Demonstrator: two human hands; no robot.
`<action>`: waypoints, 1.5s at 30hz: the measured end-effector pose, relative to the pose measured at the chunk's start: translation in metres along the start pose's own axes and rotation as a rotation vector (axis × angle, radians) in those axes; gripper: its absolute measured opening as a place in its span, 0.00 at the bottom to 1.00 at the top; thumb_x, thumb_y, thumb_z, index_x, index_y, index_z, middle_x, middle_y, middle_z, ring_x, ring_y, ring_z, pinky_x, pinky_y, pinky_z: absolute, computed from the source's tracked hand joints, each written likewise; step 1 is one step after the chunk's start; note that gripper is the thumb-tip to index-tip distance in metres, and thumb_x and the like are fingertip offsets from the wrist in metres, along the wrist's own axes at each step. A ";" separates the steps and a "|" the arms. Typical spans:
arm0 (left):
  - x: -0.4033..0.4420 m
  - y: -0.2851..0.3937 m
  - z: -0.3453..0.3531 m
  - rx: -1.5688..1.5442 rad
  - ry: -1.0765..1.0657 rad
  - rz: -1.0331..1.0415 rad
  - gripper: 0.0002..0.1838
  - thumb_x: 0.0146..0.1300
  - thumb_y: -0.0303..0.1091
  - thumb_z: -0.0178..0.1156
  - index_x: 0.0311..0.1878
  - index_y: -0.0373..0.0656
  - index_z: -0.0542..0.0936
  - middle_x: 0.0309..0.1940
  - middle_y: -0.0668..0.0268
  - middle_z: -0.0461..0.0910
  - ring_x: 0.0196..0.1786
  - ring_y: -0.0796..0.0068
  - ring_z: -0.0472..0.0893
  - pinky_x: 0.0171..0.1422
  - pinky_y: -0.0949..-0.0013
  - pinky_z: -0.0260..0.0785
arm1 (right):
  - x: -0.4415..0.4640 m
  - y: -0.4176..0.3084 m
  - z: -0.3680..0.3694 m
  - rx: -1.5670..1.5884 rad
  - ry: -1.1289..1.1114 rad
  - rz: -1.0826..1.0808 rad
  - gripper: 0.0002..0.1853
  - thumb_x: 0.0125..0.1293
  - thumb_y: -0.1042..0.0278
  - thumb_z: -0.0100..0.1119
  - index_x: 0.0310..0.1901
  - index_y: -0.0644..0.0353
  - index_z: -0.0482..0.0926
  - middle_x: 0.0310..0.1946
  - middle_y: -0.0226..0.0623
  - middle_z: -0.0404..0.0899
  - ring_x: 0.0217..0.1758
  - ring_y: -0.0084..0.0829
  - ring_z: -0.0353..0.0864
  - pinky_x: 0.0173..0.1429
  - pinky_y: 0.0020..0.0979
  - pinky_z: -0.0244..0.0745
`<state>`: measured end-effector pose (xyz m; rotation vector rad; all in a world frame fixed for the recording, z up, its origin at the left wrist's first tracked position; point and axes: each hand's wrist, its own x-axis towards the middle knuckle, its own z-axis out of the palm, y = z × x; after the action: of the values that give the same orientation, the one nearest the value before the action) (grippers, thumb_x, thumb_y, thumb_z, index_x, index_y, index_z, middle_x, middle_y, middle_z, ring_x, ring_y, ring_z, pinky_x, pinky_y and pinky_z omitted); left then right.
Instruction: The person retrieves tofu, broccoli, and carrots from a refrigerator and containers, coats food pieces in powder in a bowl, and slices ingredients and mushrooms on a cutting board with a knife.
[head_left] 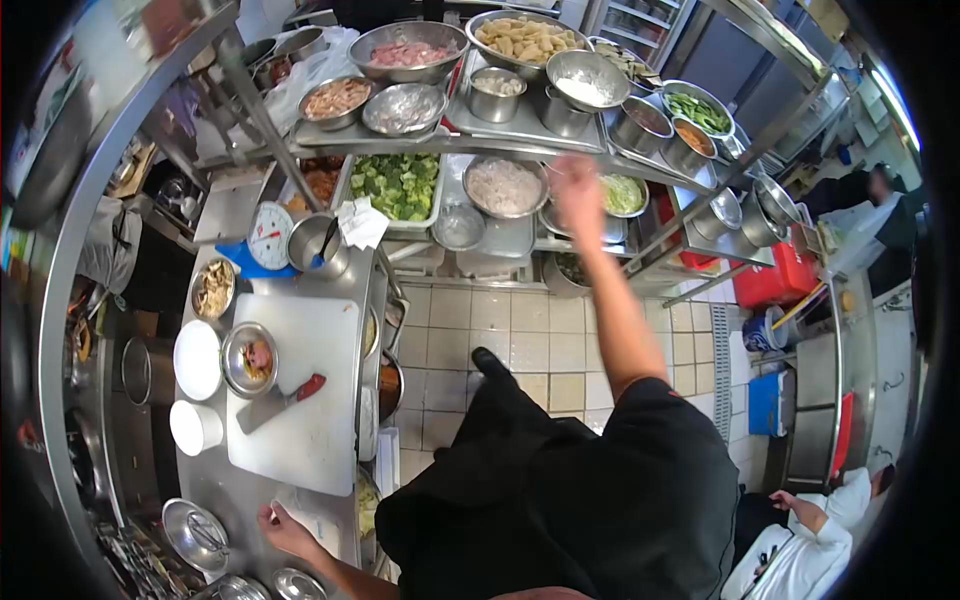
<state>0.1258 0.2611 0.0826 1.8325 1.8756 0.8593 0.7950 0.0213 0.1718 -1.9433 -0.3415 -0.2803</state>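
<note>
At eight o'clock I see a steel bowl (197, 535), then a cleaver (266, 407) on a white board (300, 455). I have the left hand (285, 530) past seven, fingers loosely parted. Pale food (505, 187) sits at twelve; my right hand (580, 200), past one, is blurred, grip unreadable; shredded greens (623, 195) at two.

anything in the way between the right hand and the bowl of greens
Nothing visible stands between the right hand and the bowl of greens; the blurred hand appears right beside it in this view. The upper shelf's edge runs behind the hand, whose height I can't judge.
</note>
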 end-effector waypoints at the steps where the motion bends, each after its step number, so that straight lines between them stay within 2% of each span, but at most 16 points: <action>1: -0.001 0.034 0.012 -0.113 0.003 -0.025 0.14 0.62 0.30 0.62 0.48 0.32 0.77 0.41 0.58 0.78 0.40 0.67 0.75 0.47 0.67 0.70 | 0.055 -0.002 -0.033 -0.103 0.237 -0.278 0.23 0.64 0.51 0.62 0.46 0.67 0.76 0.36 0.45 0.77 0.41 0.36 0.75 0.44 0.39 0.69; 3: -0.012 0.127 0.060 -0.387 -0.079 0.097 0.10 0.65 0.27 0.58 0.47 0.35 0.78 0.40 0.65 0.78 0.41 0.74 0.74 0.47 0.70 0.69 | 0.156 0.026 -0.061 -0.289 0.460 -0.137 0.32 0.60 0.49 0.65 0.51 0.75 0.74 0.38 0.53 0.77 0.41 0.41 0.79 0.48 0.39 0.72; 4: -0.026 0.193 0.084 -0.474 -0.168 0.126 0.09 0.65 0.26 0.57 0.47 0.36 0.78 0.41 0.66 0.78 0.41 0.75 0.75 0.47 0.71 0.69 | 0.184 0.024 -0.068 -0.078 0.288 0.120 0.34 0.57 0.50 0.67 0.51 0.77 0.74 0.35 0.53 0.80 0.30 0.41 0.82 0.36 0.37 0.78; 5: -0.038 0.243 0.118 -0.570 -0.287 0.128 0.09 0.65 0.25 0.57 0.47 0.37 0.78 0.43 0.65 0.78 0.43 0.75 0.76 0.47 0.71 0.70 | 0.217 0.048 -0.068 0.129 0.041 0.198 0.26 0.59 0.58 0.64 0.48 0.77 0.75 0.30 0.51 0.81 0.18 0.36 0.79 0.23 0.35 0.77; 8: -0.087 0.406 0.206 -0.832 -0.855 0.091 0.15 0.65 0.29 0.57 0.54 0.38 0.75 0.48 0.63 0.77 0.48 0.78 0.76 0.49 0.72 0.73 | 0.236 0.050 -0.071 0.279 -0.157 0.239 0.14 0.58 0.77 0.50 0.46 0.72 0.76 0.31 0.43 0.82 0.19 0.30 0.79 0.20 0.30 0.76; 9: -0.101 0.453 0.231 -0.909 -1.054 0.132 0.18 0.65 0.30 0.57 0.58 0.38 0.73 0.49 0.61 0.77 0.49 0.77 0.76 0.49 0.71 0.74 | 0.236 0.044 -0.069 0.157 -0.177 0.223 0.15 0.58 0.77 0.51 0.48 0.72 0.74 0.32 0.43 0.82 0.20 0.30 0.79 0.20 0.28 0.77; 10: -0.114 0.497 0.254 -0.960 -1.171 0.252 0.26 0.66 0.40 0.59 0.63 0.38 0.69 0.51 0.59 0.78 0.36 0.78 0.78 0.42 0.75 0.71 | 0.224 0.030 -0.067 0.247 -0.244 0.217 0.17 0.58 0.77 0.53 0.50 0.71 0.73 0.34 0.42 0.82 0.23 0.31 0.81 0.21 0.29 0.79; 12: -0.137 0.571 0.284 -1.082 -1.266 0.155 0.28 0.63 0.38 0.60 0.65 0.38 0.66 0.52 0.58 0.77 0.37 0.74 0.80 0.36 0.73 0.75 | 0.198 0.018 -0.059 0.075 -0.461 0.252 0.23 0.59 0.75 0.59 0.57 0.69 0.71 0.36 0.42 0.83 0.28 0.30 0.83 0.23 0.27 0.81; 15: -0.140 0.594 0.309 -0.839 -1.142 -0.011 0.29 0.60 0.31 0.59 0.64 0.36 0.64 0.53 0.56 0.76 0.40 0.68 0.82 0.31 0.70 0.78 | 0.152 0.016 -0.043 0.273 -0.822 0.250 0.20 0.63 0.67 0.62 0.53 0.70 0.76 0.42 0.44 0.83 0.28 0.27 0.82 0.30 0.28 0.79; 18: -0.137 0.550 0.315 -0.876 -1.138 -0.168 0.28 0.56 0.24 0.53 0.62 0.32 0.64 0.50 0.50 0.76 0.41 0.56 0.84 0.28 0.62 0.82 | 0.176 0.004 -0.064 0.111 -0.886 0.233 0.19 0.63 0.64 0.63 0.51 0.68 0.79 0.46 0.44 0.83 0.33 0.30 0.84 0.37 0.32 0.79; 21: -0.144 0.522 0.317 -0.847 -1.109 -0.311 0.26 0.56 0.22 0.51 0.60 0.30 0.64 0.49 0.47 0.76 0.40 0.52 0.84 0.29 0.57 0.83 | 0.243 0.034 -0.068 -0.202 -0.526 -0.328 0.22 0.58 0.65 0.67 0.55 0.59 0.79 0.49 0.46 0.81 0.46 0.42 0.83 0.51 0.38 0.77; 26: -0.160 0.510 0.329 -0.804 -1.136 -0.338 0.27 0.55 0.21 0.50 0.61 0.35 0.66 0.49 0.52 0.77 0.43 0.57 0.83 0.32 0.58 0.83 | 0.298 0.052 -0.035 -0.623 -0.920 -0.683 0.26 0.47 0.76 0.65 0.53 0.54 0.81 0.52 0.43 0.79 0.48 0.47 0.80 0.55 0.41 0.75; 29: -0.170 0.514 0.332 -0.812 -1.206 -0.293 0.26 0.56 0.21 0.51 0.61 0.36 0.67 0.49 0.53 0.77 0.43 0.59 0.84 0.33 0.59 0.83 | 0.303 0.051 -0.019 -0.753 -1.023 -0.645 0.23 0.45 0.77 0.64 0.48 0.55 0.83 0.48 0.43 0.81 0.45 0.45 0.81 0.54 0.40 0.76; 35: -0.181 0.552 0.321 -0.809 -1.230 -0.193 0.27 0.56 0.22 0.52 0.63 0.38 0.67 0.48 0.56 0.79 0.42 0.63 0.84 0.36 0.62 0.83 | 0.334 0.033 -0.040 -0.449 -0.942 -0.641 0.13 0.46 0.76 0.61 0.36 0.59 0.87 0.33 0.51 0.83 0.38 0.49 0.83 0.49 0.39 0.79; 40: -0.183 0.573 0.326 -0.807 -1.307 -0.188 0.28 0.56 0.22 0.52 0.63 0.37 0.66 0.47 0.57 0.79 0.42 0.65 0.84 0.36 0.64 0.83 | 0.359 0.007 -0.064 -0.084 -0.869 -0.154 0.10 0.56 0.71 0.67 0.40 0.63 0.86 0.27 0.33 0.84 0.28 0.22 0.79 0.29 0.26 0.76; 45: -0.185 0.588 0.329 -0.854 -1.356 -0.172 0.29 0.56 0.23 0.53 0.63 0.35 0.65 0.48 0.56 0.79 0.40 0.65 0.84 0.34 0.65 0.83 | 0.358 -0.004 -0.070 -0.117 -0.818 -0.212 0.12 0.56 0.70 0.69 0.41 0.64 0.86 0.28 0.34 0.83 0.26 0.20 0.77 0.29 0.24 0.73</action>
<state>0.7980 0.1098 0.1970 1.0972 0.5985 0.1203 1.1239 -0.0033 0.3274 -2.0650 -1.0835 0.3918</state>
